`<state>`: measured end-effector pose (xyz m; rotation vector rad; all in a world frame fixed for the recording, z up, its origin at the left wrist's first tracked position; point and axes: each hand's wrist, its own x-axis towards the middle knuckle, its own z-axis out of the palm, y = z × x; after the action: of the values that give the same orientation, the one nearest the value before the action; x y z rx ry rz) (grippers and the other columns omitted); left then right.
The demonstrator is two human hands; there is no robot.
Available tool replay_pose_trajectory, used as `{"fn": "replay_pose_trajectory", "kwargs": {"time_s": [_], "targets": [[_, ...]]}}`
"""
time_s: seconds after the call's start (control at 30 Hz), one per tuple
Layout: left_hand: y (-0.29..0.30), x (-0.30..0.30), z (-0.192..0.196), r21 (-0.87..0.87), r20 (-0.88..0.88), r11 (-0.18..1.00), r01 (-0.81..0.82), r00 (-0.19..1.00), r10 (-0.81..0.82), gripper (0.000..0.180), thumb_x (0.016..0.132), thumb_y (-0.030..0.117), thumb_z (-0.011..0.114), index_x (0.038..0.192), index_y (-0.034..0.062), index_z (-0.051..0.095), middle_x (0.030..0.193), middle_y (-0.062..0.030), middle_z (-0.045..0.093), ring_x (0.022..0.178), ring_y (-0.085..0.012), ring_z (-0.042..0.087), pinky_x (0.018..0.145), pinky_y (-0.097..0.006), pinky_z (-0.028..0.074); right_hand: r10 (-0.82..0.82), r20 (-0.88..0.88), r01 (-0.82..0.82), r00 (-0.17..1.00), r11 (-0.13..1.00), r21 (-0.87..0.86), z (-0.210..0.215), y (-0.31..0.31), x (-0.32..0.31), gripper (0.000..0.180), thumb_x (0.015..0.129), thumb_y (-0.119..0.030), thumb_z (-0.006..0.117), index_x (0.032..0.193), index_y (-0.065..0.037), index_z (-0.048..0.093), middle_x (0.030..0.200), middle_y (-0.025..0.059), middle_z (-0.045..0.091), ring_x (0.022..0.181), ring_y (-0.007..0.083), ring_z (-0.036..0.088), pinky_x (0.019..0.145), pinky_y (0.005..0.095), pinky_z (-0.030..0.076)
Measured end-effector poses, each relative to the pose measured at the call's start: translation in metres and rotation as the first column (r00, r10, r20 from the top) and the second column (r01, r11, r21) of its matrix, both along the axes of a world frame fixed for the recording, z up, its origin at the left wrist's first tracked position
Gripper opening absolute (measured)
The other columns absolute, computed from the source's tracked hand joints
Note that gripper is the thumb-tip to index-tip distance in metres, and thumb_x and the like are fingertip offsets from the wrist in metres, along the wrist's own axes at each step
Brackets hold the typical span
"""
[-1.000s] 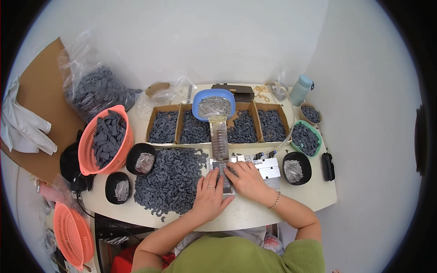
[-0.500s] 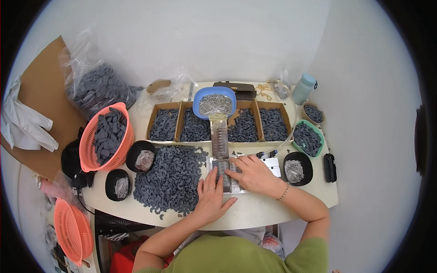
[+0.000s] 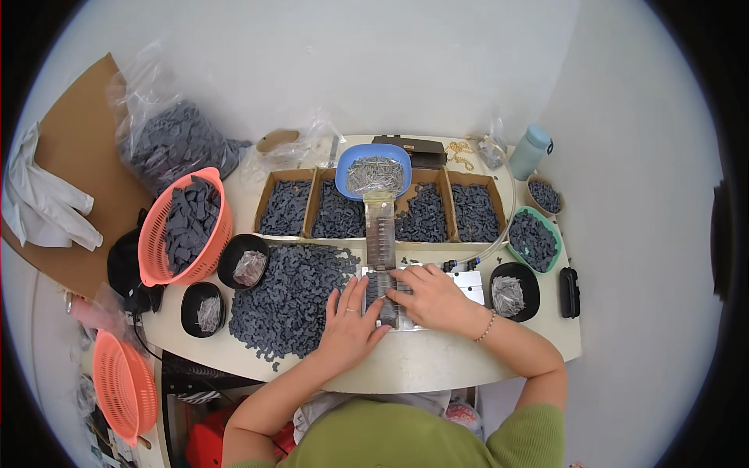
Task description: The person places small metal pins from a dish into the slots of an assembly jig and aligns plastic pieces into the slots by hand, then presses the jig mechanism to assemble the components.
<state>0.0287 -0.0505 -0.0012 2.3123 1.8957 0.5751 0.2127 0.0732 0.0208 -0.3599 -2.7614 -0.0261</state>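
Small dark plastic parts (image 3: 292, 300) lie heaped on the surface just left of the left hand (image 3: 349, 326), whose fingers rest flat and open beside the metal feed track (image 3: 382, 290). Right hand (image 3: 434, 296) fingers curl loosely over the track, gripping nothing visible; the parts look light, stiff, best pinched singly by the edges.

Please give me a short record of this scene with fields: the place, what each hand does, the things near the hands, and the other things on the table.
Place: pale round-edged table, seen from above
Left hand: flat, beside the loose heap of small dark grey parts, fingertips at the narrow metal track
Right hand: resting on the lower end of that track
Behind: blue plastic bowl of thin metal pins, four cardboard trays of dark parts
Left side: orange plastic basket, two black bowls
Right side: green bowl, pale blue bottle
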Motion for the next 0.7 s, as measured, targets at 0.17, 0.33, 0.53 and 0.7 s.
{"fn": "replay_pose_trajectory", "kwargs": {"time_s": [0.17, 0.33, 0.53, 0.7], "targets": [[0.004, -0.014, 0.003, -0.004, 0.058, 0.998, 0.060, 0.997, -0.060, 0.046, 0.086, 0.034, 0.064, 0.123, 0.0093, 0.056, 0.143, -0.0237, 0.031, 0.137, -0.0390, 0.025, 0.108, -0.057, 0.021, 0.085, 0.040, -0.087, 0.996, 0.995, 0.039, 0.009, 0.010, -0.002, 0.033, 0.070, -0.013, 0.065, 0.103, -0.012, 0.070, 0.119, 0.0095, 0.058, 0.103, 0.0232, 0.055, 0.085, 0.0352, 0.043], [0.007, -0.016, 0.003, 0.060, 0.068, 0.991, 0.121, 0.990, -0.125, 0.045, 0.085, 0.031, 0.066, 0.124, 0.0086, 0.056, 0.143, -0.0228, 0.033, 0.135, -0.0386, 0.029, 0.108, -0.055, 0.024, 0.078, 0.027, -0.078, 0.997, 0.997, 0.015, 0.007, 0.012, -0.002, 0.030, 0.071, -0.013, 0.065, 0.100, -0.012, 0.072, 0.118, 0.0084, 0.059, 0.102, 0.0222, 0.055, 0.083, 0.0344, 0.043], [0.013, -0.019, 0.002, 0.053, 0.065, 0.987, 0.153, 0.986, -0.156, 0.050, 0.085, 0.030, 0.065, 0.126, 0.0042, 0.054, 0.141, -0.0223, 0.037, 0.134, -0.0377, 0.032, 0.107, -0.054, 0.025, 0.060, 0.025, -0.059, 0.998, 0.998, -0.033, 0.013, 0.010, 0.000, 0.030, 0.072, -0.011, 0.064, 0.101, -0.011, 0.071, 0.117, 0.0078, 0.059, 0.101, 0.0224, 0.055, 0.082, 0.0350, 0.044], [0.012, -0.015, -0.003, 0.083, -0.023, 0.979, 0.188, 0.982, -0.186, 0.053, 0.085, 0.033, 0.065, 0.125, 0.0005, 0.054, 0.141, -0.0221, 0.037, 0.134, -0.0373, 0.032, 0.107, -0.055, 0.027, 0.046, -0.023, -0.049, 0.999, 0.992, -0.114, 0.014, 0.019, -0.003, 0.032, 0.072, -0.007, 0.062, 0.104, -0.009, 0.069, 0.114, 0.0080, 0.059, 0.101, 0.0248, 0.055, 0.086, 0.0376, 0.045]]}}
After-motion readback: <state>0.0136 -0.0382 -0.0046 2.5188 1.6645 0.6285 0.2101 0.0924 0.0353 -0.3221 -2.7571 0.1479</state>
